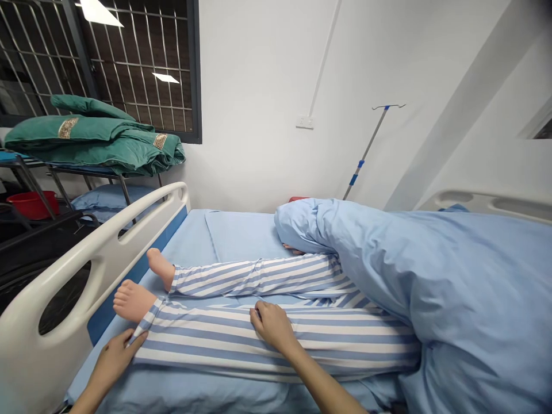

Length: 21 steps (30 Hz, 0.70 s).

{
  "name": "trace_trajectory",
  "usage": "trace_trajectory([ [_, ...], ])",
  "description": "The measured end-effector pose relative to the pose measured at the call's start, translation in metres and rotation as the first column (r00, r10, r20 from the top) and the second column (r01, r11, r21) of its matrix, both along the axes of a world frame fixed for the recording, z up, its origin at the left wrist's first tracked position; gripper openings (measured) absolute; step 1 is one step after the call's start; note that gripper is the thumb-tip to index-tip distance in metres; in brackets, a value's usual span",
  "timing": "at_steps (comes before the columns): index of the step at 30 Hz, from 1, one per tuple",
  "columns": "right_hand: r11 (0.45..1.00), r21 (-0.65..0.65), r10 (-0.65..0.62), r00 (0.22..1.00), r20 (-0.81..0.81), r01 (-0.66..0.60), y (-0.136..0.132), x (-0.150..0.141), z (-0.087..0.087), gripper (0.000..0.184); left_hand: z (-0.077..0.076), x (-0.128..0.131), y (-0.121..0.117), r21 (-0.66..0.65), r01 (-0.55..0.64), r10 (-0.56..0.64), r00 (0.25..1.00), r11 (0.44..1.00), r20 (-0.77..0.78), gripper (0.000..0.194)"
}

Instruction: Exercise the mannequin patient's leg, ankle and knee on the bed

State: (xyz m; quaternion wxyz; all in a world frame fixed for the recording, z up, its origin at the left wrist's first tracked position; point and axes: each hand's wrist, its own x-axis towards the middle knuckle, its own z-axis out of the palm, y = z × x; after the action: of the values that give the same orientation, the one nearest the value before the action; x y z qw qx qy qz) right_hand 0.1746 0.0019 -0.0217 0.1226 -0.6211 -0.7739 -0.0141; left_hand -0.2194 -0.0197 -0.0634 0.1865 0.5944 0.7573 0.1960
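A figure in blue-and-white striped pyjama trousers (267,336) lies on a hospital bed with a light blue sheet (233,230). Its two bare feet (131,299) point toward the white footboard. My left hand (116,356) rests at the cuff of the nearer trouser leg, by the ankle, fingers stretched along the cloth. My right hand (271,325) lies on the nearer leg about the knee, fingers curled into the fabric. A light blue quilt (431,270) covers the figure's upper body.
The white footboard (81,259) stands at the left, the headboard (487,202) at the right. Folded green bedding (99,141) lies on a rack by the barred window. A red basin (32,204) sits lower left. An IV pole (366,150) leans by the wall.
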Motion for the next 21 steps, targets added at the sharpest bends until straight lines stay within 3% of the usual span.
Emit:
trace_trajectory([
  [4,1.000,0.008,-0.002,1.000,0.013,0.002,0.001,0.000,-0.001,0.033,-0.014,-0.005,-0.008,-0.033,-0.048,0.050,0.995,0.998,0.081,0.043],
  [8,1.000,0.012,-0.002,1.000,0.014,0.002,0.000,0.000,-0.001,0.033,-0.022,-0.018,-0.016,0.029,-0.143,0.135,0.973,0.989,0.188,0.058],
  [11,1.000,0.014,-0.003,1.000,0.009,0.002,0.000,0.000,0.000,0.032,-0.020,-0.017,-0.024,0.110,-0.233,0.213,0.962,0.966,0.170,0.062],
  [14,1.000,0.009,0.004,1.000,0.009,-0.004,-0.001,0.000,0.001,0.032,-0.005,0.007,-0.031,0.204,-0.216,0.182,0.968,0.955,0.170,0.046],
  [17,1.000,0.004,0.001,1.000,0.008,-0.002,-0.001,0.000,0.002,0.031,0.023,0.051,-0.026,0.293,-0.047,-0.014,0.979,0.955,0.202,0.032],
  [21,1.000,0.005,-0.011,1.000,0.015,0.011,-0.001,-0.001,0.002,0.030,0.060,0.109,0.003,0.347,0.032,-0.154,0.931,0.937,0.331,0.038],
])
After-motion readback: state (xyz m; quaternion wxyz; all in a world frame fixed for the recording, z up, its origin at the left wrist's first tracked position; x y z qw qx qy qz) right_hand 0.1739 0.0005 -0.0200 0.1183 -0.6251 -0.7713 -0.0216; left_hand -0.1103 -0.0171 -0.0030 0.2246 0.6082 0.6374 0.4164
